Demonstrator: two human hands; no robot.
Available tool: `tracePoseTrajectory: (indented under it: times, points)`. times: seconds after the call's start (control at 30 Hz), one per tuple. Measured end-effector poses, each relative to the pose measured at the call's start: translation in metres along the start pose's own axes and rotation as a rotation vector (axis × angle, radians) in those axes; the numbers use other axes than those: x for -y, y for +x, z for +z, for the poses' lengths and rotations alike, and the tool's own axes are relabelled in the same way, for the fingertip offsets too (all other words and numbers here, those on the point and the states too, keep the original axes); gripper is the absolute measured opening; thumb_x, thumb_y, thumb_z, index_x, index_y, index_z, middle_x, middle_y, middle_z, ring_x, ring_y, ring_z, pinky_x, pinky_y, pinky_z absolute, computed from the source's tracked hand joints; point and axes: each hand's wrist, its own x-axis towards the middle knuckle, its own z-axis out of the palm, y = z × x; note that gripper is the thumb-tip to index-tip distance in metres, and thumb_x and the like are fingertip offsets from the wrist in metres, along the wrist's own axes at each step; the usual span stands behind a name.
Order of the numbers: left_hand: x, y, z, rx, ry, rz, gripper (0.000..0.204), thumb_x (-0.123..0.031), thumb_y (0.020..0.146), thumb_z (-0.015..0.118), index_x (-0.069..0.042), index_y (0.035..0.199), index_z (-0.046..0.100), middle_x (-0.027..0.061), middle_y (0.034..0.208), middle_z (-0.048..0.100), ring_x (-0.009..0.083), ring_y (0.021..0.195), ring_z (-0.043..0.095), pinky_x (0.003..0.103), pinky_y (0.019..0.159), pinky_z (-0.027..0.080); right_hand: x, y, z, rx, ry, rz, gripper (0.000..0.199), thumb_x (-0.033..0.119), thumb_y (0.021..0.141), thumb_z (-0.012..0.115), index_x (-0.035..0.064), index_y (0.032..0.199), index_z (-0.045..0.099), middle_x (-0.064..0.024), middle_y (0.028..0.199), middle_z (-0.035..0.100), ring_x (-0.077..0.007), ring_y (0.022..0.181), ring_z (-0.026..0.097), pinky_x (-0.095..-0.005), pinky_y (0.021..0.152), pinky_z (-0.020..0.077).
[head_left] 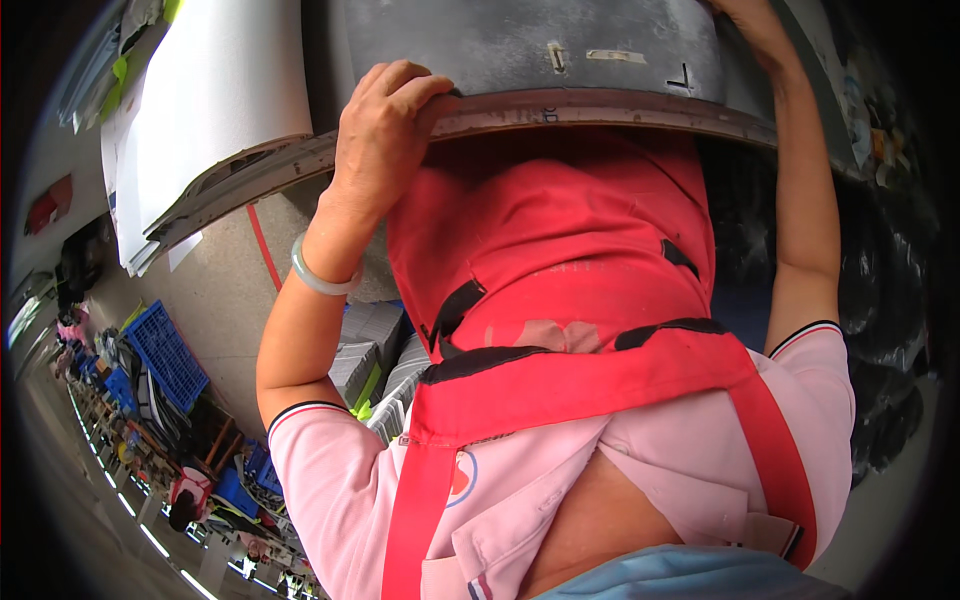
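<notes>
A dark grey board (530, 45) with a few strips of tape and a black corner mark lies on the worktable in front of me. My left hand (385, 120) is at the near left corner of this board, over the table's edge, its fingers curled and closed. What they hold, if anything, is hidden beneath them. My right hand (742, 12) reaches to the board's far right side. The picture's upper border cuts it off, so its fingers do not show.
A thick stack of white sheets (225, 90) overhangs the worktable's edge (600, 105) on the left. Grey bundles (365, 340) stand beside me, and a blue crate (165, 355) is farther left. Dark plastic-wrapped bundles (880, 300) stand on the right. A person (188, 495) is in the distance.
</notes>
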Motion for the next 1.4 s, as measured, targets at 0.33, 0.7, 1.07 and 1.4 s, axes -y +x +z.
tracePoseTrajectory:
  times: [0.33, 0.7, 1.07, 1.4]
  points:
    - [-0.003, 0.001, -0.004, 0.017, -0.032, -0.008, 0.015, -0.005, 0.082, 0.076, -0.005, 0.096, 0.073, 0.0086, 0.095, 0.069, 0.0285, 0.091, 0.066, 0.038, 0.08, 0.053, -0.011, 0.006, 0.0, -0.001, -0.104, -0.07, 0.021, 0.021, 0.096, 0.072, 0.0039, 0.085, 0.071, 0.0046, 0.074, 0.061, -0.0063, 0.066, 0.05, -0.0252, 0.061, 0.0403]
    - [-0.002, 0.002, -0.004, 0.014, -0.03, 0.002, 0.014, -0.006, 0.083, 0.076, -0.004, 0.097, 0.073, 0.0097, 0.096, 0.069, 0.029, 0.092, 0.066, 0.038, 0.08, 0.053, -0.019, 0.009, 0.001, -0.053, -0.141, -0.099, 0.021, 0.023, 0.095, 0.073, 0.0036, 0.086, 0.071, 0.005, 0.074, 0.06, -0.0067, 0.066, 0.05, -0.0264, 0.06, 0.0407]
    - [-0.058, 0.1, 0.092, -0.056, -0.108, 0.202, 0.014, -0.015, 0.087, 0.063, -0.009, 0.092, 0.075, 0.0118, 0.094, 0.069, 0.0332, 0.093, 0.069, 0.044, 0.078, 0.056, -0.05, 0.035, -0.028, 0.084, -0.231, -0.098, 0.037, 0.044, 0.092, 0.077, 0.0112, 0.107, 0.077, 0.0077, 0.094, 0.067, -0.0043, 0.09, 0.057, -0.0198, 0.084, 0.0411]
    - [-0.066, 0.105, 0.067, 0.24, 0.123, 0.146, 0.026, -0.014, 0.097, 0.059, -0.007, 0.121, 0.064, 0.0116, 0.122, 0.063, 0.0273, 0.117, 0.059, 0.054, 0.099, 0.046, -0.033, -0.048, 0.016, 0.035, -0.07, -0.199, 0.02, 0.024, 0.102, 0.068, 0.0056, 0.107, 0.074, 0.0057, 0.086, 0.063, -0.0033, 0.077, 0.056, -0.0206, 0.069, 0.0475]
